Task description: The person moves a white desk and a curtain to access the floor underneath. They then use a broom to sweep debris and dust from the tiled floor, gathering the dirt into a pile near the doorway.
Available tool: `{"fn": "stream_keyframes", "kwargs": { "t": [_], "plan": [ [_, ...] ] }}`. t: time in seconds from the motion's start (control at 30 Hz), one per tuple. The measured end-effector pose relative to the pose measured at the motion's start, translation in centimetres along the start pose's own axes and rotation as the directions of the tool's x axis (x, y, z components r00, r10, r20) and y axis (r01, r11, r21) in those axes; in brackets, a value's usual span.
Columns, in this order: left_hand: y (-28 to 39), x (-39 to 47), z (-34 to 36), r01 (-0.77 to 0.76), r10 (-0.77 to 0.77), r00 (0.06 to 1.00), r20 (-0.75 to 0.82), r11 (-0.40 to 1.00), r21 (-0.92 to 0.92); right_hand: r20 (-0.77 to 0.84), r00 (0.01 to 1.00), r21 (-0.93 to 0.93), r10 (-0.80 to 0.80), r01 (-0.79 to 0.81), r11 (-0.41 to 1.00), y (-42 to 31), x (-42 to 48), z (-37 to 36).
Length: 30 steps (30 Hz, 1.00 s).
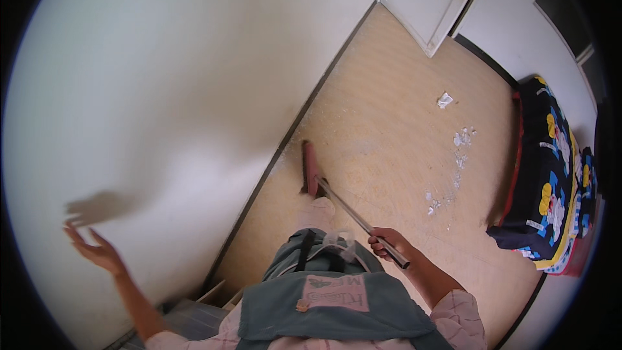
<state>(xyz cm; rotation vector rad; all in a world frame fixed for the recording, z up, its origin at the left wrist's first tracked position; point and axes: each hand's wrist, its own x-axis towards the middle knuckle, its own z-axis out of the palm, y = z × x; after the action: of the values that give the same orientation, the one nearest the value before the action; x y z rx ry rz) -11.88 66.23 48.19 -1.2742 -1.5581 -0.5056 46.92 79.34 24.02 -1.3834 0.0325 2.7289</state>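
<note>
My right hand is closed round the metal handle of a push broom, near the handle's top end. The broom's red head, with dark bristles, rests on the tan floor close to the dark baseboard. My left hand is raised at the left beside the white wall, fingers spread, holding nothing; its shadow falls on the wall. White debris lies scattered in a rough line on the floor to the right, with a larger crumpled white piece beyond it. Fine pale dust shows along the baseboard.
A white door stands ajar at the top. At the right is a low bed or seat with a dark, cartoon-patterned cover. Behind me at the lower left are a grey surface and wooden pieces by the wall.
</note>
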Motion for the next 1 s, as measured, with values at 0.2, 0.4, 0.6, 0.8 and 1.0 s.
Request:
{"fn": "stream_keyframes", "kwargs": {
  "t": [0.2, 0.4, 0.6, 0.8, 1.0],
  "plan": [
    [21.2, -26.8, 13.6, 0.967, 0.197, 0.162, 0.967, -0.227, -0.116, 0.044, 0.990, -0.345, 0.137, -0.114, 0.932, -10.2, 4.0, 5.7],
    [42.6, -29.3, 20.2, 0.230, 0.607, -0.704, 0.368, -0.296, 0.927, 0.028, 0.954, -0.555, 0.297, -0.233, 0.799, -17.7, 7.7, 7.8],
    [45.8, -31.3, 19.2, 0.004, 0.506, -0.707, 0.495, -0.696, 0.718, -0.023, 0.875, -0.510, 0.483, -0.426, 0.748, -18.8, 16.9, 8.4],
    [46.3, -29.5, 23.1, 0.089, 0.341, -0.819, 0.462, -0.720, 0.689, 0.104, 0.919, -0.204, 0.380, -0.355, 0.913, -17.9, 24.1, 6.9],
    [56.5, -23.2, 31.9, 0.067, 0.428, -0.787, 0.445, -0.657, 0.751, 0.297, 0.930, 0.285, 0.215, -0.301, 0.910, -27.8, 19.1, 1.2]
  ]
}}
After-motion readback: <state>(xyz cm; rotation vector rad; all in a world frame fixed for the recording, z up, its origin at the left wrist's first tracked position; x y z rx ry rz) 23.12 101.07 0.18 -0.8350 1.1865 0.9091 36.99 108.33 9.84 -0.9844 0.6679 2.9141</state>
